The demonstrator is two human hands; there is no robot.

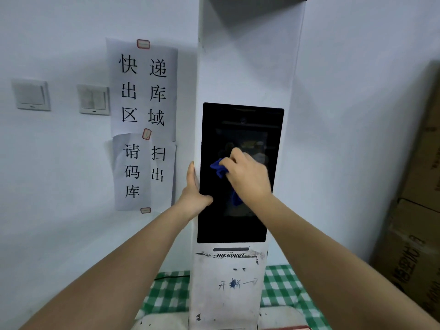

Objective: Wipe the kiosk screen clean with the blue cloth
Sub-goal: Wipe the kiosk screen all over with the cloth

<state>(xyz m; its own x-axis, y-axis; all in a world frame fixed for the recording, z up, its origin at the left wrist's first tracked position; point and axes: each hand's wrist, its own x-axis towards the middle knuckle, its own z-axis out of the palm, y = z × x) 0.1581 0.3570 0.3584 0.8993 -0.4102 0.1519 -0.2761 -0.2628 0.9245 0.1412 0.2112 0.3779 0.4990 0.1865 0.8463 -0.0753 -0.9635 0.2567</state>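
**Cloth pressed to the middle of the dark screen**

The right hand (pixel 246 173) has its fingers curled round a bunched blue cloth (pixel 220 168) and holds it against the glass at the centre of the frame. One fold of the cloth pokes out to the left of the knuckles, and another bit shows lower down, under the heel of the hand. The screen (pixel 240 225) is black and switched off, with faint reflections in its upper half.

The left hand (pixel 194 194) grips the left edge of the kiosk (pixel 247 67): the thumb lies across the lower left part of the glass, and the fingers wrap round the white side out of sight.

The kiosk is a tall white column, scuffed below the screen, with a printed brand name and some handwriting there. It stands on a green checked cloth (pixel 283 289) at the bottom of the frame.

To the left, two paper signs (pixel 142 91) are taped to the wall, with two light switches (pixel 94 100) further left. Cardboard boxes (pixel 416 222) are stacked at the right edge.
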